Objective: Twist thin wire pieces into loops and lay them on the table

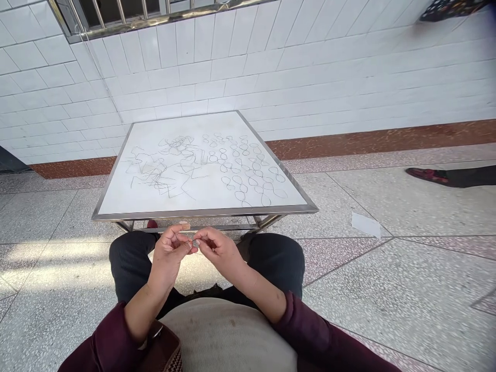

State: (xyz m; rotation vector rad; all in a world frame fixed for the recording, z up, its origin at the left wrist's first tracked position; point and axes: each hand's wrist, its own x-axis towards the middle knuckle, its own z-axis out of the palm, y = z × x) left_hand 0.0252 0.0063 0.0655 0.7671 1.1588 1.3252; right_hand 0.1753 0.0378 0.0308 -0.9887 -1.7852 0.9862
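Observation:
My left hand (171,250) and my right hand (217,248) meet above my lap, just in front of a low white table (116,206). Both pinch a small thin wire piece (194,242) between the fingertips; its shape is too small to make out. My left thumb has a plaster on it. On the table's left half lies a tangle of loose bent wires (163,165). Several finished wire loops (248,165) shaped like figure eights lie in rows on its right half.
The metal-framed table stands against a white tiled wall (310,67) with a barred window above. The floor is speckled terrazzo, with a scrap of paper (365,225) at right. Another person's shoe and leg (445,175) reach in at the far right.

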